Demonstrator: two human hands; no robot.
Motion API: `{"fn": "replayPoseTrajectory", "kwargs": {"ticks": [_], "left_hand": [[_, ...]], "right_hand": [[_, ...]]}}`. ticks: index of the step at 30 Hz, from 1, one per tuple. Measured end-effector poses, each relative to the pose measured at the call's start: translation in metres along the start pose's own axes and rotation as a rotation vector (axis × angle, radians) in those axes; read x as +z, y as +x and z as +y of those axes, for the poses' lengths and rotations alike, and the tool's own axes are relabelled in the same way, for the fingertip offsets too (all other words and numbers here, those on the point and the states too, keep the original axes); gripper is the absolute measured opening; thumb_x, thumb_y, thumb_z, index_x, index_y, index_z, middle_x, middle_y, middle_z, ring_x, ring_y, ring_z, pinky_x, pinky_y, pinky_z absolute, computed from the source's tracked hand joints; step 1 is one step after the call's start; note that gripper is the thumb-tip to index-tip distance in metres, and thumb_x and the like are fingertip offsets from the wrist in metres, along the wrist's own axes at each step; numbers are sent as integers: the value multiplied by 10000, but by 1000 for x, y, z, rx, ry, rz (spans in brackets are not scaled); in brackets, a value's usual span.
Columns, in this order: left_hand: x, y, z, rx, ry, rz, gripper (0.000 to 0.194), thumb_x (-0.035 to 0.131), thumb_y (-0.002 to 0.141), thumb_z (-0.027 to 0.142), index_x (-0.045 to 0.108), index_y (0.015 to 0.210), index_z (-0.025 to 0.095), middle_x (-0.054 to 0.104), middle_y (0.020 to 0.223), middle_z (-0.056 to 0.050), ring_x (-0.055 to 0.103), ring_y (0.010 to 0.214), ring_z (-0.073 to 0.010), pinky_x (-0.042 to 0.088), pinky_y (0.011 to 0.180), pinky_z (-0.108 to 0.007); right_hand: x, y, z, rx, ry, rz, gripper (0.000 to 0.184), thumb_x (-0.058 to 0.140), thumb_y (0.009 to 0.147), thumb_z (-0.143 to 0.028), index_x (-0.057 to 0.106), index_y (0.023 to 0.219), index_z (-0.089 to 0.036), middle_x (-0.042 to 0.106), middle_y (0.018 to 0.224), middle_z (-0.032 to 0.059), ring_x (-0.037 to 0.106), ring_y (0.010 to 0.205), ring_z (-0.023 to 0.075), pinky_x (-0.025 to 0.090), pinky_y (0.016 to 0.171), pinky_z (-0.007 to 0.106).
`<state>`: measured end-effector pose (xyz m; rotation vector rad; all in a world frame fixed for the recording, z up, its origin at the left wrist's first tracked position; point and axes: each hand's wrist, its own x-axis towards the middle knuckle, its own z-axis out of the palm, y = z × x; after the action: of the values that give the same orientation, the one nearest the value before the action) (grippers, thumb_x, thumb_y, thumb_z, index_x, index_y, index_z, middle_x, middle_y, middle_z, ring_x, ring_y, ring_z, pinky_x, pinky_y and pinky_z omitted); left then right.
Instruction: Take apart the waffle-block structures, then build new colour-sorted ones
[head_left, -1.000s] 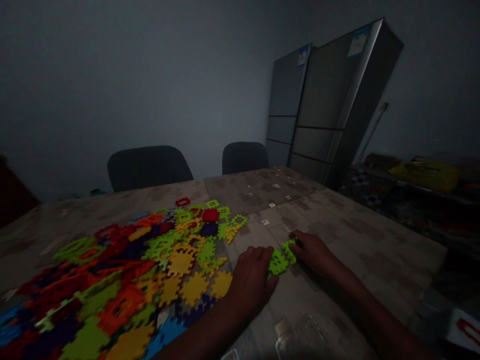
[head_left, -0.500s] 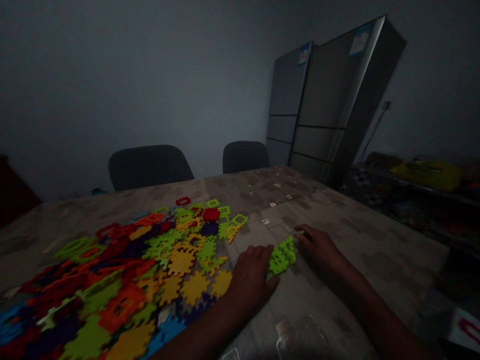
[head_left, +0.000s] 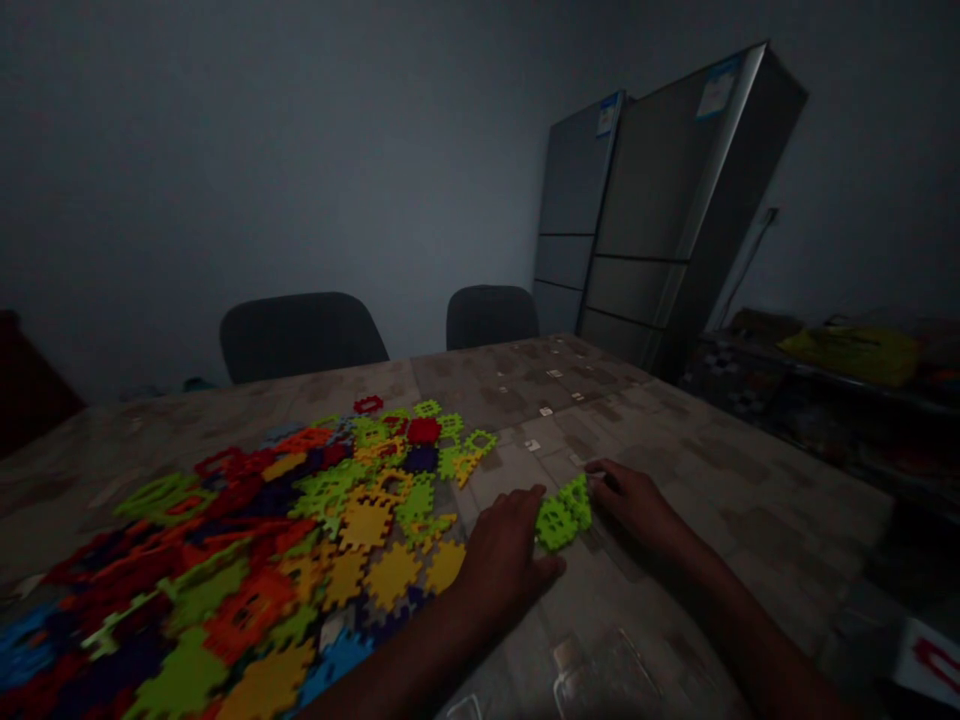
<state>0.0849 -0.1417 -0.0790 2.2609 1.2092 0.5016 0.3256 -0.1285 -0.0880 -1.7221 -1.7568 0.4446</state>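
Observation:
Two joined bright green interlocking plastic building pieces [head_left: 559, 518] rest on the table between my hands. My left hand [head_left: 506, 550] lies at their left edge, fingers stretched forward and thumb apart, not visibly gripping them. At their right edge, my right hand [head_left: 628, 500] has its fingers loosely bent and apart, the tips close to or touching the green plastic. To the left of my left hand spreads a large heap of similar pieces, among them a yellow piece [head_left: 394, 575], an orange piece [head_left: 250, 612] and a red piece [head_left: 424, 431].
A patterned cloth covers the table [head_left: 720, 455]. Two dark chairs, a left one [head_left: 300, 335] and a right one [head_left: 492, 318], stand behind it. Tall refrigerators [head_left: 641, 200] are at the back right. A yellow bag [head_left: 851, 352] lies on a shelf at the far right.
My right hand has shifted slightly down and left, closer to the green pieces. My left hand and the heap look almost the same, with a small camera shift.

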Motion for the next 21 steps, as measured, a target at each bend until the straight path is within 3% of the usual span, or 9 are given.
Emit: {"fn": "replayPoseTrajectory", "kwargs": {"ticks": [6, 13, 16, 19, 21], "left_hand": [[-13, -4, 1, 16, -53, -25, 787, 681, 783, 215, 427, 1523, 133, 512, 1514, -144, 475, 1381, -296, 375, 1164, -405], [-46, -26, -22, 30, -72, -2, 694, 609, 854, 214, 423, 1522, 177, 499, 1532, -139, 494, 1387, -288, 384, 1173, -464], [-60, -52, -32, 57, -33, 41, 642, 613, 857, 240, 486, 1486, 243, 546, 1503, -98, 538, 1358, -294, 428, 1147, -480], [-74, -91, -52, 116, 43, 142, 567, 644, 848, 270, 579, 1408, 333, 628, 1428, -24, 625, 1273, -272, 505, 1082, -405], [-81, -123, -72, 137, 119, 221, 531, 641, 898, 329, 564, 1418, 406, 624, 1429, 28, 653, 1237, -257, 546, 1026, -352]], "right_hand": [[0, 3, 9, 1, -2, 89, 424, 442, 789, -352, 750, 1022, -178, 780, 872, 89, 718, 789, 254, 518, 718, 326], [-17, 5, 20, 17, -4, 230, 378, 453, 753, -340, 755, 925, -192, 783, 864, 93, 716, 773, 260, 518, 719, 337], [-24, 5, 16, 2, -1, 268, 371, 461, 763, -353, 758, 916, -192, 780, 850, 87, 710, 752, 254, 523, 714, 337], [-32, 4, 8, -27, 11, 279, 382, 479, 786, -403, 762, 930, -190, 771, 820, 78, 704, 723, 250, 530, 714, 342], [-39, 2, 3, -46, 21, 285, 397, 486, 804, -439, 760, 955, -196, 771, 843, 77, 707, 733, 250, 531, 709, 342]]}}
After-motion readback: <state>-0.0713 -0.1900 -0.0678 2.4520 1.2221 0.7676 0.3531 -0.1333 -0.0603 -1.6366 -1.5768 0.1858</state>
